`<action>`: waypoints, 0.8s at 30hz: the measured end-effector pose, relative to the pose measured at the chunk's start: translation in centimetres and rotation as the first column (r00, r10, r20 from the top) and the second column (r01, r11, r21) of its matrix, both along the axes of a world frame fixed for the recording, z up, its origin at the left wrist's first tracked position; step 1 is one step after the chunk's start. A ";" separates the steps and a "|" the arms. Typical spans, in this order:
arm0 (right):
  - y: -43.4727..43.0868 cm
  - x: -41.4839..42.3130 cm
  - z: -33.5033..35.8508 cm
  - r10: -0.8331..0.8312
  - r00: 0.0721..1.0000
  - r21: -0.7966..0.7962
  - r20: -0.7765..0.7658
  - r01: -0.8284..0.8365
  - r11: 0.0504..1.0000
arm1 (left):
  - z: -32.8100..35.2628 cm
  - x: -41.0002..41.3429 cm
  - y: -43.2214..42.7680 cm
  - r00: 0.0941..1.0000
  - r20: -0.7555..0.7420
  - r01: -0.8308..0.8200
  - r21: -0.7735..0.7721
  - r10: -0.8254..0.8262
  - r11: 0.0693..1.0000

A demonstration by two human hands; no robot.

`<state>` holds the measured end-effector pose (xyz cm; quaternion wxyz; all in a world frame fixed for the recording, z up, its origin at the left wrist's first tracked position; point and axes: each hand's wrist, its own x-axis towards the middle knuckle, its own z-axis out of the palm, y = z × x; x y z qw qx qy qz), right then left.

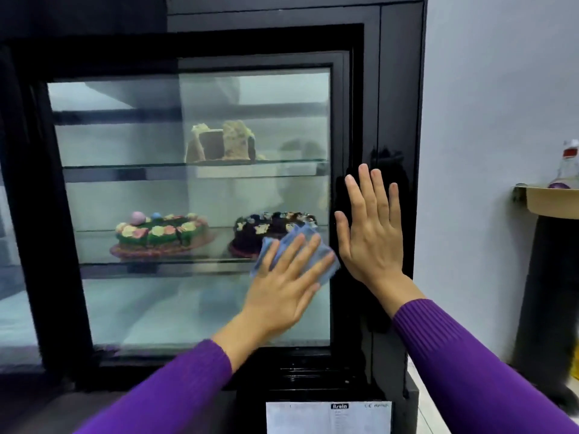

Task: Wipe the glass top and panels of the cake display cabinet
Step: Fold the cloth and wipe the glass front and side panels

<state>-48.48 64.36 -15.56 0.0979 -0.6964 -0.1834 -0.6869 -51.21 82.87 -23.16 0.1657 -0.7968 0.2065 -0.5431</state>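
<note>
While the left hand (282,296), fingers splayed straight, pressed a blue cloth (316,255) flat against the glass panel (188,198) near its right edge, the right hand (372,236), fingers straight, lay flat on the black frame (394,120), seemingly steadying the person; the glass was possibly misted.

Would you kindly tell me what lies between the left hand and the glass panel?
A blue cloth, pressed flat against the glass panel by the left hand with straight fingers; the head view shows it.
</note>
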 end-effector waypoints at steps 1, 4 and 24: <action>0.0 0.0 -0.1 0.003 1.000 0.001 -0.009 -0.003 1.000 | -4.0 -0.4 0.3 0.999 -0.042 -0.012 0.059 0.015 0.998; 0.0 -0.1 0.0 -0.004 1.000 -0.004 -0.025 0.004 1.000 | -7.1 -0.8 1.2 0.993 -0.115 -0.008 0.230 0.035 0.973; 1.3 -1.6 -14.6 -0.298 0.907 -0.228 -0.298 0.235 0.945 | -13.0 -3.2 4.9 0.937 -0.343 -0.182 -0.319 0.066 0.930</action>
